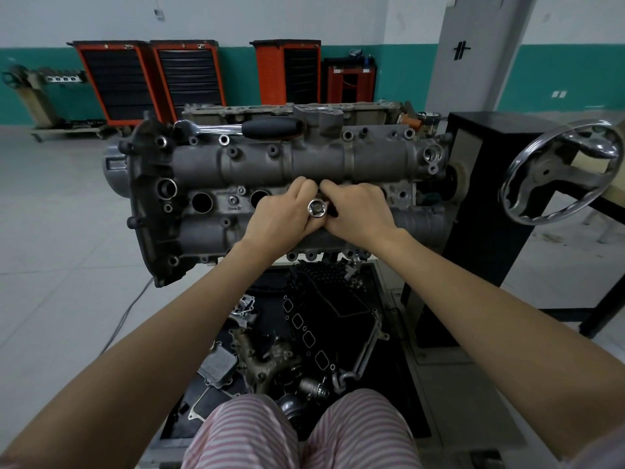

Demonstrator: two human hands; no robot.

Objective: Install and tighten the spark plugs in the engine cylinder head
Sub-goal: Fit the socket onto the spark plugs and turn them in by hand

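Observation:
The grey engine cylinder head (257, 164) lies on a stand in front of me, with open spark plug wells (202, 202) along its middle. My left hand (282, 214) grips a chrome spark plug socket (317, 208), whose square drive end faces the camera. My right hand (355, 211) meets it from the right, fingers curled at the socket's far end over a well. What my right fingertips pinch is hidden. A ratchet wrench with a black handle (270, 127) rests on top of the head. No spark plug is visible.
A chrome handwheel (561, 170) on the black stand (480, 198) sits to the right. Loose engine parts (297, 350) lie in the tray below the head. Orange tool cabinets (148, 79) line the far wall.

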